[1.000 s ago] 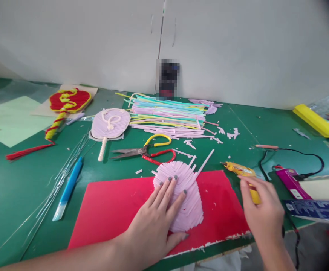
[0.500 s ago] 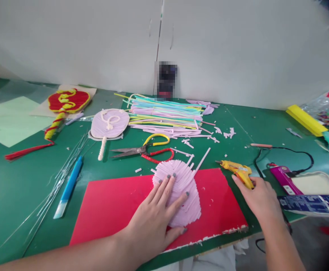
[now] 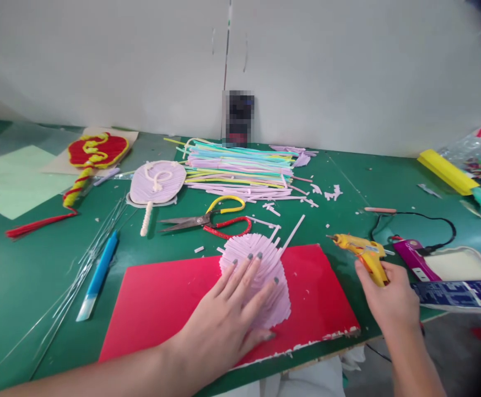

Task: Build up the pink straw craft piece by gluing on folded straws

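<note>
My left hand (image 3: 232,309) lies flat with fingers spread on a lilac fan-shaped piece (image 3: 265,259) covered in strips. That piece rests on a red board (image 3: 153,298), and a few strip ends stick out past its upper right edge. To the right of the board, my right hand (image 3: 393,298) is closed around the handle of a yellow glue gun (image 3: 362,251), whose nozzle points left. Just above the lilac piece lie scissors (image 3: 207,220) with one yellow and one red handle, blades parted.
Behind the scissors is a pile of coloured strips (image 3: 240,165). A lilac fan (image 3: 157,184), a red and yellow fan (image 3: 97,149), thin wires (image 3: 79,270) and a blue pen-like tool (image 3: 102,270) lie left. A purple power strip (image 3: 416,259) with a black cord sits right.
My right hand has moved slightly right with the glue gun in its grip. My left hand stays on the lilac piece. The view has shifted a little.
</note>
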The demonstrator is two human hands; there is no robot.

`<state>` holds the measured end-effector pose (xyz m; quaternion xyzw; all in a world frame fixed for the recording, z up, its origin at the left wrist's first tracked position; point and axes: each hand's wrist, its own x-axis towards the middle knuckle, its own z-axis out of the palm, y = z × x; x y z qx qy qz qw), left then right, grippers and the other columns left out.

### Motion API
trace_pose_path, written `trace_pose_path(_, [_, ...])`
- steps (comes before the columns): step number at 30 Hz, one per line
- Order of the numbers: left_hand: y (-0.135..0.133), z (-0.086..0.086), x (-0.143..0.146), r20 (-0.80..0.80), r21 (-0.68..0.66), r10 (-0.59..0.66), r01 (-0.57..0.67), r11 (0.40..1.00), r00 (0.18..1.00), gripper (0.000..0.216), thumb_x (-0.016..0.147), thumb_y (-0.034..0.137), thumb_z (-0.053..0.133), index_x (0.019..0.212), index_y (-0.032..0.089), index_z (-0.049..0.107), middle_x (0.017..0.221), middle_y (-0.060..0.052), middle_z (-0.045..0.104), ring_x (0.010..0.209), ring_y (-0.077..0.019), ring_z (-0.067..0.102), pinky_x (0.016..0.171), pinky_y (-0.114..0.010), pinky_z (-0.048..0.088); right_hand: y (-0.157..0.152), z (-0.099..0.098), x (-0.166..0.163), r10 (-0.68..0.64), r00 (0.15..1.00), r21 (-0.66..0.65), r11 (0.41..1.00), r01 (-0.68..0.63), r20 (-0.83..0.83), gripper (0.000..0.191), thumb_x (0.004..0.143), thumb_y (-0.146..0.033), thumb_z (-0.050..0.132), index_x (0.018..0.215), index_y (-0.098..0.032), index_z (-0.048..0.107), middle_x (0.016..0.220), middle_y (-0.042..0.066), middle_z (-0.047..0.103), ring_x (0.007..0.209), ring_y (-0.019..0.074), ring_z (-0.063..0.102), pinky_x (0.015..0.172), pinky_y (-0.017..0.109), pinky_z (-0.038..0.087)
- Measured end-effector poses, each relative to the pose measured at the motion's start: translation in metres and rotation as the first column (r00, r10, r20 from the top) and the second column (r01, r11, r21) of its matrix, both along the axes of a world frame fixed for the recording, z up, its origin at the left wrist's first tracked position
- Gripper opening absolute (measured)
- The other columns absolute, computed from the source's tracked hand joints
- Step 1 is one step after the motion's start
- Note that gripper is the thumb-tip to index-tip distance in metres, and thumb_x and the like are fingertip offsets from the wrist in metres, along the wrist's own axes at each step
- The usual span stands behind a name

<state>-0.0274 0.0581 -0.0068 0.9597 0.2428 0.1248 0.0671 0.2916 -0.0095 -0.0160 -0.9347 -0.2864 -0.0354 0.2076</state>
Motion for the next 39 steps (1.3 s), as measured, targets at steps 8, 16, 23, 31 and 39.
trace_pose_path(8, [0.039, 0.006, -0.004, 0.120, 0.282, -0.143, 0.104, 0.954, 0.982, 0.028, 0.096, 0.007, 0.035, 0.100, 0.009, 0.062, 0.123, -0.015, 0.064, 0.116, -0.0266, 0.059, 0.092, -0.039, 0.053, -0.017, 0.004, -0.025, 0.084, 0.996, 0.158, 0.984, -0.085, 0.013, 0.058, 0.061, -0.066, 0.061, 0.098, -0.021, 0.057, 0.088, 0.010, 0.070, 0.069, 0.0273, 0.065, 0.057, 0.034, 0.046])
trace_pose_path(16, [0.041, 0.007, 0.000, 0.165, 0.244, -0.221, 0.178, 0.953, 0.961, 0.030, 0.098, 0.007, 0.030, 0.101, 0.007, 0.060, 0.093, -0.012, 0.071, 0.086, -0.0214, 0.069, 0.069, -0.032, 0.059, -0.023, 0.008, -0.058, 0.277, 0.961, 0.162, 0.949, -0.270, -0.022, 0.057, 0.066, -0.066, 0.061, 0.102, -0.021, 0.057, 0.087, 0.009, 0.071, 0.067, 0.0233, 0.068, 0.054, 0.030, 0.050])
trace_pose_path(23, [0.043, 0.004, 0.000, 0.151, 0.279, -0.231, 0.183, 0.943, 0.961, 0.027, 0.096, 0.005, 0.032, 0.103, 0.005, 0.058, 0.092, -0.013, 0.071, 0.086, -0.0226, 0.070, 0.067, -0.032, 0.060, -0.022, -0.008, -0.058, 0.456, 0.887, 0.148, 0.874, -0.462, 0.073, 0.047, 0.070, -0.058, 0.062, 0.098, -0.021, 0.056, 0.079, 0.006, 0.072, 0.065, 0.0210, 0.069, 0.049, 0.025, 0.051])
trace_pose_path(31, [0.042, 0.004, 0.001, 0.137, 0.301, -0.222, 0.173, 0.938, 0.965, 0.027, 0.096, 0.005, 0.032, 0.103, 0.005, 0.059, 0.092, -0.014, 0.071, 0.085, -0.0221, 0.069, 0.068, -0.031, 0.059, -0.018, -0.005, -0.063, 0.535, 0.816, 0.110, 0.817, -0.566, 0.222, 0.037, 0.079, -0.053, 0.053, 0.094, -0.019, 0.054, 0.072, 0.007, 0.071, 0.056, 0.0185, 0.068, 0.043, 0.023, 0.048])
trace_pose_path(39, [0.048, -0.010, -0.006, 0.251, -0.013, -0.091, 0.098, 0.995, 0.964, 0.024, 0.099, 0.013, 0.035, 0.105, 0.014, 0.058, 0.102, -0.007, 0.070, 0.093, -0.0180, 0.068, 0.076, -0.027, 0.057, -0.022, -0.009, -0.061, 0.564, 0.776, 0.041, 0.801, -0.597, 0.282, 0.036, 0.080, -0.053, 0.054, 0.096, -0.020, 0.055, 0.074, 0.006, 0.071, 0.059, 0.0187, 0.069, 0.045, 0.023, 0.049])
